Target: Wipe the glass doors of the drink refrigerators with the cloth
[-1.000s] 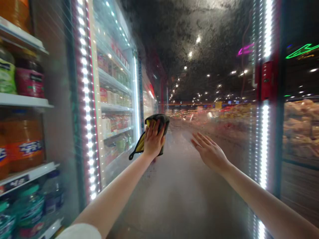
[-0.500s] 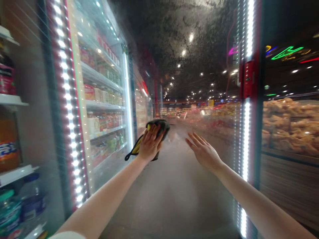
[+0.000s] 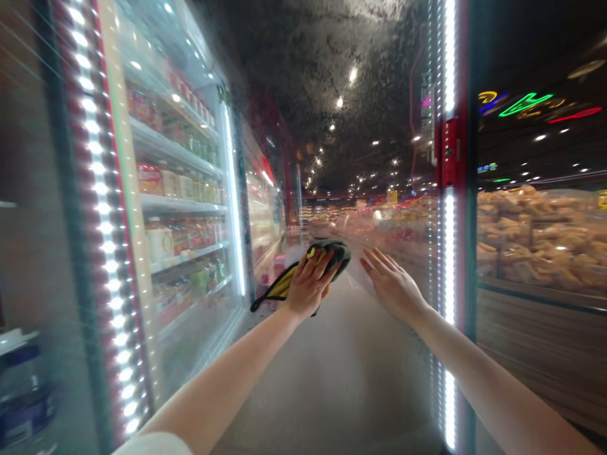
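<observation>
A fogged glass door pane (image 3: 351,366) spans the middle of the view, with misty patches and specks on it. My left hand (image 3: 308,284) presses a black and yellow cloth (image 3: 337,254) against the glass, its fingers spread over the bunched part. One yellow corner with a black edge loop trails off to the left. To the right of the cloth, my right hand (image 3: 391,283) is held with its fingers stretched out, at or very near the glass, holding nothing.
A lit strip with a red handle piece (image 3: 450,151) runs down the door's right edge. Shelves of bottles and packs (image 3: 177,183) stand at the left behind an LED-lit frame (image 3: 102,208). Piled goods (image 3: 540,240) lie at the far right.
My left hand and the cloth have moved right and slightly down, closer to my right hand. The surroundings have shifted left in the view. My right hand has moved little.
</observation>
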Available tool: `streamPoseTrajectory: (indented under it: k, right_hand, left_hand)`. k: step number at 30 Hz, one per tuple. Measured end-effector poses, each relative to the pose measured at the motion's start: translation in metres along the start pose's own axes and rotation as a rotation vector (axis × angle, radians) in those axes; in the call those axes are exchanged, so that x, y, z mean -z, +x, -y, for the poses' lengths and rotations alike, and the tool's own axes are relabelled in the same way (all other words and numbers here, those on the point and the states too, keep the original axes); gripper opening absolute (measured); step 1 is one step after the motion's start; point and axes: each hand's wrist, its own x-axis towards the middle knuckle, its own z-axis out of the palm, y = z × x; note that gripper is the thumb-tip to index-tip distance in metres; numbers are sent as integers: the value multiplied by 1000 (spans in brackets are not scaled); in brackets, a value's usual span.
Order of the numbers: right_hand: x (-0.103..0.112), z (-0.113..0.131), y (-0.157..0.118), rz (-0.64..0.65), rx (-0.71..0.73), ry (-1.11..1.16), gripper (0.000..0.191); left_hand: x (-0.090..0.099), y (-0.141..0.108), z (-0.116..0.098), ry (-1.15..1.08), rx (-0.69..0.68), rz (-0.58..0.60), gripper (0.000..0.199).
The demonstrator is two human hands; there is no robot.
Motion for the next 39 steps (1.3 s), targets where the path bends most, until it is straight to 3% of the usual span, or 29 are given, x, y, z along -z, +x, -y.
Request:
streamPoseTrajectory:
  k: [3, 6, 9, 11, 15, 18, 20, 23, 25, 27, 29, 34, 36, 39]
  right_hand:
    - [1, -10, 0, -5, -29, 9, 53]
    - [1, -20, 1, -40, -93, 39, 55]
    - [1, -30, -2, -93, -130, 81, 58]
    - [1, -35, -5, -112, -133, 94, 59]
    - [1, -40, -14, -87, -139, 95, 59]
    - [1, -42, -18, -35, -151, 84, 57]
    - [1, -43, -19, -13, -146, 87, 60]
    - [0, -48, -19, -21, -116, 132, 67]
    - [0, -53, -22, -32, -90, 165, 70]
    - [0, -57, -26, -39, -76, 173, 70]
    - [1, -61, -31, -41, -80, 162, 67]
    - [3, -72, -49, -15, -92, 132, 59]
    - [4, -78, -54, -3, -85, 115, 57]
    - [6, -89, -58, -1, -92, 91, 58]
  left_hand:
    - [5, 20, 6, -12, 146, -30, 62]
    - [11, 80, 11, -44, 333, -115, 61]
    - [11, 120, -1, -76, 358, -154, 62]
    - [5, 115, -17, -79, 263, -123, 62]
    - [-9, 53, -42, -56, -45, 10, 64]
    - [-9, 28, -39, -53, -26, 47, 62]
    - [-3, 44, -29, -59, 103, 16, 60]
    - [7, 102, -14, -81, 333, -84, 61]
    - [10, 139, -15, -107, 349, -115, 62]
    - [8, 157, -25, -121, 314, -121, 63]
    - [1, 148, -40, -119, 212, -100, 62]
    - [-22, 69, -68, -94, -165, 19, 61]
    - [-24, 59, -68, -90, -178, 46, 63]
    - [-18, 91, -67, -103, -5, 15, 62]
